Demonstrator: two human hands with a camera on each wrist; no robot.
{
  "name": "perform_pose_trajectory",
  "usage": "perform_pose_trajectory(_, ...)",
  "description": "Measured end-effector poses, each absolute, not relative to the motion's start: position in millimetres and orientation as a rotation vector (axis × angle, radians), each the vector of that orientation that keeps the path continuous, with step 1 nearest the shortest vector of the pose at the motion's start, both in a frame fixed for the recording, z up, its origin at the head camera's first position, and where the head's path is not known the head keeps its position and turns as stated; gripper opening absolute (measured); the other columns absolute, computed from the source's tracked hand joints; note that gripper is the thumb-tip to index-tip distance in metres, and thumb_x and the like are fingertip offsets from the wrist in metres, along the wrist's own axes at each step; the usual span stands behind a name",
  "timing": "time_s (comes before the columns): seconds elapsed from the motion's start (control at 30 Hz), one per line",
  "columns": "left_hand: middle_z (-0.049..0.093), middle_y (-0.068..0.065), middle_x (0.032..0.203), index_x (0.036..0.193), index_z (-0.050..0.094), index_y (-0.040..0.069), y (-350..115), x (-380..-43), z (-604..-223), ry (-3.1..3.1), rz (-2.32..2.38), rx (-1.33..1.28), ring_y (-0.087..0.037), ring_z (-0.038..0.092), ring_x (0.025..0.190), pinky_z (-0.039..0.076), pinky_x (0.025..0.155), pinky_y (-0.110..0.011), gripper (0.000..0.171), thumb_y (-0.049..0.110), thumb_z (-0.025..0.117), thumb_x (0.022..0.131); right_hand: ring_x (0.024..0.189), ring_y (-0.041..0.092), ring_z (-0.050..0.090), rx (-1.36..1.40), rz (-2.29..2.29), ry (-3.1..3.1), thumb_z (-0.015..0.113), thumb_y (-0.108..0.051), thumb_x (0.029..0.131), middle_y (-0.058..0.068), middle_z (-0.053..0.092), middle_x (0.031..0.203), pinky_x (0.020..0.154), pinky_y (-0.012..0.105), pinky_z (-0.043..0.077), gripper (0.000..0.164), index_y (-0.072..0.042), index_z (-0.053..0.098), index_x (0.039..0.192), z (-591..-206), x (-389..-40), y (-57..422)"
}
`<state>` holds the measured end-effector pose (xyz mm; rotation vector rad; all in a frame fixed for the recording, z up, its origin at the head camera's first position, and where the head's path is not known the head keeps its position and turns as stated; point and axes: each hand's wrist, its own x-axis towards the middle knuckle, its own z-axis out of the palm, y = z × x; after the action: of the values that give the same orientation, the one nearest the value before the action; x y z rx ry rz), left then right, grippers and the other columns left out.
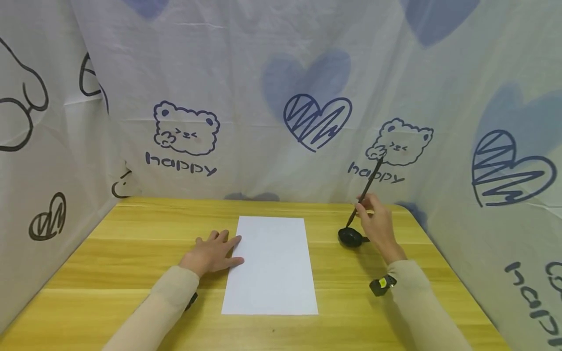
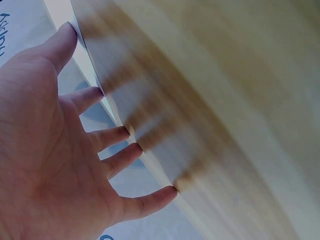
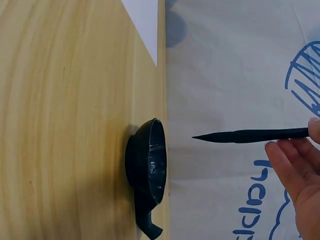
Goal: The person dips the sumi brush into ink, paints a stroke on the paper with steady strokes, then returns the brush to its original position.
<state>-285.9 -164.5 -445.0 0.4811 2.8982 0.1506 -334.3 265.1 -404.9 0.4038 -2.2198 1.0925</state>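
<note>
A white sheet of paper [image 1: 271,273] lies on the wooden table. My left hand [image 1: 213,254] rests with spread fingers at its left edge, thumb and index fingertip on the paper; in the left wrist view the fingers [image 2: 150,204] touch the surface. My right hand [image 1: 378,222] pinches a dark, pointed brush [image 1: 370,184] by its shaft, tip downward. Below that tip stands a small black ink dish [image 1: 350,237] with a short handle. The right wrist view shows the brush tip [image 3: 210,137] apart from the dish [image 3: 146,162].
The yellow wooden table [image 1: 131,243] ends at a pale curtain [image 1: 246,73] printed with hearts and bears, which also hangs along both sides. A black device with a yellow mark [image 1: 383,284] is strapped at the right wrist.
</note>
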Motion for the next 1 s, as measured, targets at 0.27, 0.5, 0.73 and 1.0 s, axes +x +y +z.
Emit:
perform_pose_trajectory(0.27, 0.035, -0.024, 0.164, 0.160, 0.039, 0.016, -163, -285, -441, 2.898, 0.148, 0.481, -0.050, 0.033, 0.149, 0.028, 0.107, -0.085, 0.077, 0.063, 0.053, 0.100, 0.096, 0.035, 0.073, 0.299, 1.044, -2.286, 0.067, -0.009, 0.100, 0.020, 0.074, 0.097, 0.073, 0.000, 0.044, 0.016, 0.004, 0.070, 0.108, -407, -333, 270)
perform_pose_trajectory(0.5, 0.034, -0.024, 0.164, 0.161, 0.038, 0.017, -163, -286, -441, 2.890, 0.136, 0.484, -0.050, 0.033, 0.149, 0.027, 0.108, -0.085, 0.078, 0.063, 0.052, 0.100, 0.094, 0.033, 0.073, 0.262, 1.083, -2.265, 0.066, -0.002, 0.097, 0.022, 0.073, 0.099, 0.072, -0.001, 0.045, 0.021, 0.003, 0.066, 0.118, -409, -334, 273)
perform_pose_trajectory(0.73, 0.033, -0.024, 0.165, 0.161, 0.037, 0.018, -164, -287, -444, 2.892, 0.142, 0.481, -0.050, 0.032, 0.150, 0.026, 0.108, -0.084, 0.077, 0.064, 0.051, 0.100, 0.086, 0.005, 0.064, 0.273, 1.134, -2.217, 0.067, 0.002, 0.095, 0.022, 0.072, 0.103, 0.071, 0.001, 0.050, 0.038, -0.002, 0.057, 0.132, -409, -334, 277)
perform_pose_trajectory(1.0, 0.034, -0.024, 0.164, 0.161, 0.038, 0.017, -165, -287, -445, 2.890, 0.149, 0.480, -0.051, 0.032, 0.150, 0.026, 0.108, -0.085, 0.078, 0.064, 0.052, 0.100, 0.081, -0.010, 0.059, 0.256, 1.152, -2.221, 0.068, 0.002, 0.094, 0.022, 0.073, 0.102, 0.070, 0.002, 0.049, 0.036, 0.000, 0.058, 0.128, -412, -333, 278)
